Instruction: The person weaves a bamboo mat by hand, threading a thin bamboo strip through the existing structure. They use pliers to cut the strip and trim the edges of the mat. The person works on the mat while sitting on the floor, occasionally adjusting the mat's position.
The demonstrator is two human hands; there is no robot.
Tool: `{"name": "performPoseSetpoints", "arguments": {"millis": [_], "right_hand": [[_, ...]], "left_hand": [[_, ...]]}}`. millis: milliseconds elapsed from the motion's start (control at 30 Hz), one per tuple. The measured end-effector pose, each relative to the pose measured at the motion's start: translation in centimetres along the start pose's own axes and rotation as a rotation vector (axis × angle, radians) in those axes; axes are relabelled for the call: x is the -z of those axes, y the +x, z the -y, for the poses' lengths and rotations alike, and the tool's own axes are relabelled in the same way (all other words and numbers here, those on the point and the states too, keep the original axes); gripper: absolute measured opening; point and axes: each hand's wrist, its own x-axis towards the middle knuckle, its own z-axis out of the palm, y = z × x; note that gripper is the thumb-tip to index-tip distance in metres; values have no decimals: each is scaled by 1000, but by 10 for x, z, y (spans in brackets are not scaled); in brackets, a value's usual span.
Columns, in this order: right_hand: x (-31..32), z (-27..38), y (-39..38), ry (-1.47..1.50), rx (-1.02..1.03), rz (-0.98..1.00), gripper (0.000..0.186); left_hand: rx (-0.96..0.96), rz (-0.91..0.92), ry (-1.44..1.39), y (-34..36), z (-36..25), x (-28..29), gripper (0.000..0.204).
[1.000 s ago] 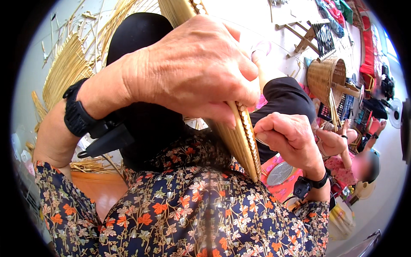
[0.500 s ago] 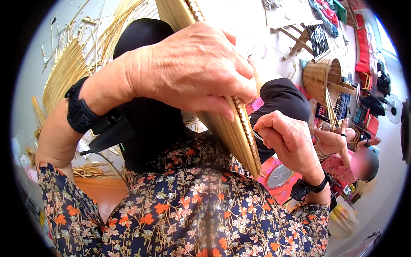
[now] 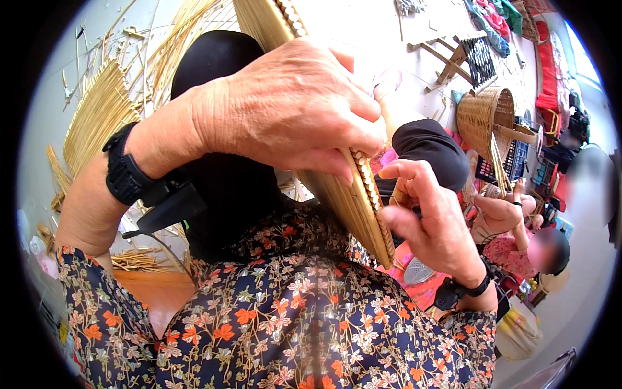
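A flat piece of plant-fibre weaving, pale tan with a beaded, stitched-looking edge, stands slanted in front of my chest. My left hand is closed over its upper edge, thumb on the near face and fingers over the far side. Beside the stitched edge, lower down, my right hand has its thumb and index finger apart. The thumb tip lies at or very close to the edge; contact is unclear. A yellowish band, perhaps a thimble, shows on a bent finger of this hand. I make out no thread or needle there.
A similar fan-shaped piece and loose strips lie on the floor at left. To the right are a wicker basket and a folding stool. Another person sits at far right. My black-clad knee is just beyond my right hand.
My right hand has gone from a closed pinch near the edge to thumb and index finger spread apart. My left hand and the woven piece have hardly moved.
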Motion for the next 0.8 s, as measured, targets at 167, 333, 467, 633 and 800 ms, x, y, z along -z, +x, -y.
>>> {"name": "performPoseSetpoints", "arguments": {"millis": [167, 333, 467, 633, 800], "right_hand": [[-20, 7, 0, -124, -2, -75, 64], [-24, 18, 9, -147, 19, -59, 78], [-26, 5, 13, -336, 256, -159, 76], [-19, -5, 5, -423, 233, -276, 84], [3, -9, -14, -504, 377, -656, 97]], "left_hand": [[0, 4, -21, -3, 0, 0, 40], [10, 23, -33, -5, 0, -1, 41], [19, 48, 11, -3, -2, 5, 40], [33, 63, 18, 4, 4, 4, 35], [232, 30, 158, 3, 6, 38, 32]]}}
